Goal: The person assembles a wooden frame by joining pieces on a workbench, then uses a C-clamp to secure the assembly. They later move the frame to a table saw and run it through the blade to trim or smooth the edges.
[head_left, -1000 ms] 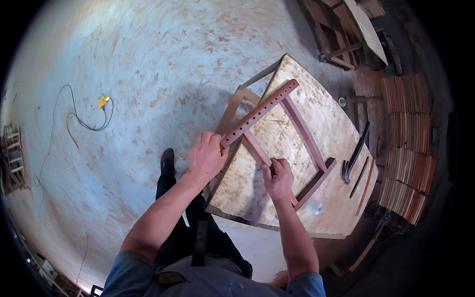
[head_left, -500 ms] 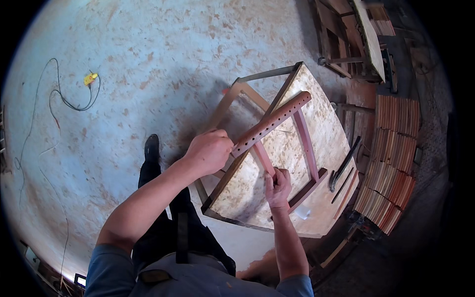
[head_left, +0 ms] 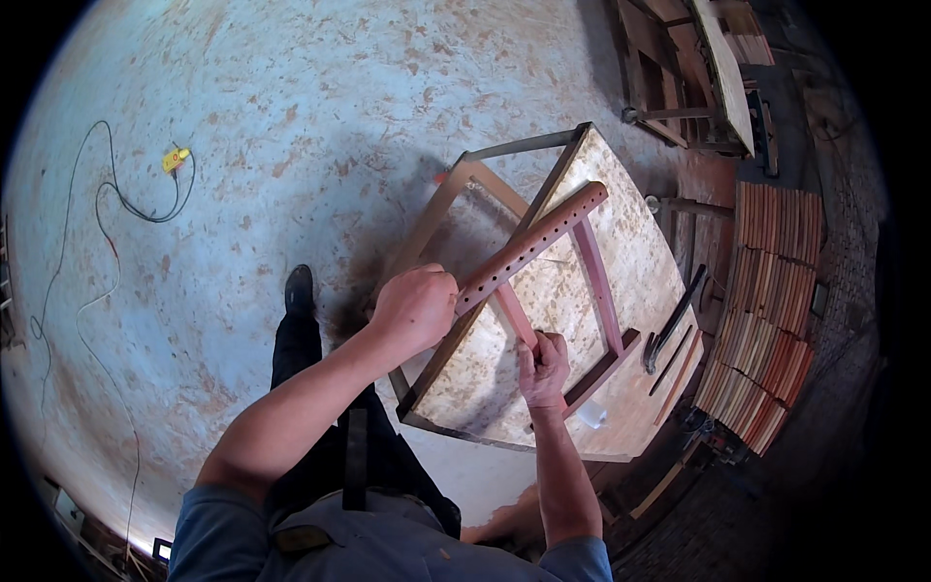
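A reddish-brown wooden frame lies on a pale, stained tabletop (head_left: 485, 388). One long rail (head_left: 533, 238) of it has a row of small dark holes. Two crosspieces, one of them the far crosspiece (head_left: 594, 286), run from it to a darker rail (head_left: 606, 369) on the right. My left hand (head_left: 417, 306) is closed in a fist against the near end of the drilled rail; what its fingers hold is hidden. With thumb and fingers, my right hand (head_left: 543, 371) grips the near crosspiece (head_left: 516, 315) by its lower end.
A hammer (head_left: 669, 325) and thin strips lie along the table's right side, and a whitish translucent piece (head_left: 593, 415) near the darker rail. Stacked wooden slats (head_left: 776, 291) stand at the right. A yellow box (head_left: 176, 160) with a cable rests on the floor at left.
My left fist has shifted slightly to the right and down at the rail's end. The right hand keeps its grip, and the frame has hardly moved.
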Demonstrator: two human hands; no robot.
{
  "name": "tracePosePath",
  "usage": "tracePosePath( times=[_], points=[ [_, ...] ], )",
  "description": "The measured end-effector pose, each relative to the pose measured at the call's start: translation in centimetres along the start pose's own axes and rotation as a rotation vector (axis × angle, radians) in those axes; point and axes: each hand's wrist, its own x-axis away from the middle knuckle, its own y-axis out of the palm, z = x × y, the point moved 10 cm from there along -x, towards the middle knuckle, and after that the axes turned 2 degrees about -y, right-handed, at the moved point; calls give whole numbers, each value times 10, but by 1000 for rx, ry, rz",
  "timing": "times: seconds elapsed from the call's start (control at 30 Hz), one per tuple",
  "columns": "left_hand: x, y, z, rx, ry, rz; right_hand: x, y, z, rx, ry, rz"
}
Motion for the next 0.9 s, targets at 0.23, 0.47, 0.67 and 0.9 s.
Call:
tracePosePath(
  times=[0.23,0.47,0.67,0.9],
  points=[
    [-9,8,7,-254,-50,-130,1,-2,-1,25,29,-23],
    [-26,-4,-4,-149,-212,-236,0,-6,-1,-30,40,-29],
    [-3,-68,-42,21,-155,-83,0,-4,-1,-69,54,-70],
    [97,-124,-253,-262,-411,-27,10,-20,19,-110,176,-18]
  ],
)
